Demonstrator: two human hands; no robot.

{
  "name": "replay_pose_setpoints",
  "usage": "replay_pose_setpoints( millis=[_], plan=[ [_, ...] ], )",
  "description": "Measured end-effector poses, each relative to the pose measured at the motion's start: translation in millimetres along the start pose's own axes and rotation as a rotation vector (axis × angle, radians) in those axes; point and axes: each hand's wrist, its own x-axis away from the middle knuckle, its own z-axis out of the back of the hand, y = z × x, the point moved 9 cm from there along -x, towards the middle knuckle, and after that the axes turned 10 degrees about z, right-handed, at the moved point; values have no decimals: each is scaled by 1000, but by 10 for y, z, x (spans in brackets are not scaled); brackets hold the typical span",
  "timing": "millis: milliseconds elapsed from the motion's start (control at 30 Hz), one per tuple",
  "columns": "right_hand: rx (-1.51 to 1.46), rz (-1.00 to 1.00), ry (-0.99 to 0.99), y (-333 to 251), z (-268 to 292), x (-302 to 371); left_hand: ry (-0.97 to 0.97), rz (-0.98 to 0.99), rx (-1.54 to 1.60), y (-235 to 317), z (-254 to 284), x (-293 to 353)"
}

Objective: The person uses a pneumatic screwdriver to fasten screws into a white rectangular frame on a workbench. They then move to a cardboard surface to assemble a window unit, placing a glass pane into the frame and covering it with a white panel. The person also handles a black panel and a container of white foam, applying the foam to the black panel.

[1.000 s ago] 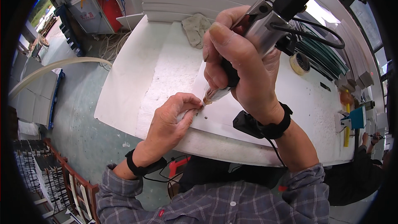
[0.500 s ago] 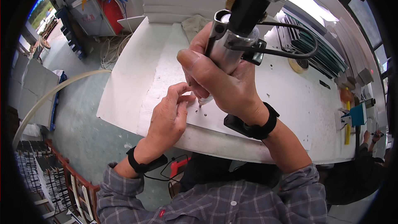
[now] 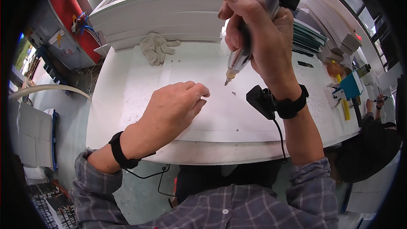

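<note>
My right hand (image 3: 269, 38) is wrapped round a silver power screwdriver (image 3: 239, 59) with a black cable at its upper end. The tool tilts, its bit hanging above a white panel (image 3: 212, 123) and not touching it. Just right of and nearer than the bit, a small screw (image 3: 234, 93) lies on the panel. My left hand (image 3: 171, 106) hovers over the panel's left part, fingers curled in and thumb close under the forefinger. Whatever those fingers may hold is hidden. Another small screw head (image 3: 237, 130) shows by the panel's near edge.
A crumpled work glove (image 3: 157, 48) lies at the far left of the table, before a stack of white panels (image 3: 165, 17). Dark green sheets (image 3: 308, 38) are piled at the back right, near a teal box (image 3: 349, 85). A co-worker's hand (image 3: 378, 100) shows far right.
My right hand has lifted the screwdriver up and to the right, off the panel. My left hand has drawn apart from the bit. The view has shifted, bringing the glove fully into sight.
</note>
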Motion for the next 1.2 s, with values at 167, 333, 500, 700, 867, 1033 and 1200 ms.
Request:
replay_pose_setpoints(
  millis=[167, 333, 500, 700, 867, 1033, 1200],
  plan=[
    [-61, -26, 168, -26, 761, 97, -42, -148, -3, 249, -367, -485],
    [-70, -59, 231, -44, 1084, 285, -98, -175, -15, 277, -648, -561],
    [-121, -68, 258, -13, 1141, 389, -64, -229, -140, 319, -770, -580],
    [-213, -53, 317, -32, 1110, 497, -97, -186, -75, 368, -741, -554],
    [-251, -47, 315, -32, 1088, 562, -283, 173, 495, 176, -678, -377],
    [-417, -51, 338, -80, 992, 585, -226, 302, 999, -97, -634, -36],
    [-501, -31, 288, -84, 854, 563, -218, 351, 1188, -203, -698, 145]
  ],
)
